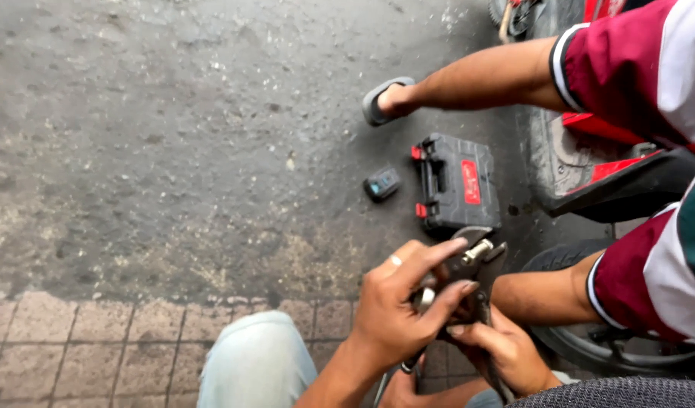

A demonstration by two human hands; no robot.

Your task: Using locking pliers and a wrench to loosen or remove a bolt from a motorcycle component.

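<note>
Materials check: mostly metal, plastic, rough ground.

Left hand (393, 313) and right hand (506, 351) are gripping a dark metal part (479, 264), dull and greasy-looking, with a shiny bare-metal bolt (477, 250) showing at its top. The tool case (457, 183) is looking like matt black plastic with glossy red latches. The asphalt (173, 136) is showing rough, gritty and stained; the paving bricks (75, 340) are looking coarse and matt. The jeans (253, 363) are showing pale, soft denim.

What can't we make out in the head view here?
- Metal part: lower half hidden by the left hand and right hand.
- Co-worker's forearm: its hand is hidden behind the part.
- Scooter: cut off by the right edge.
- Small dark device: too small to identify.
</note>
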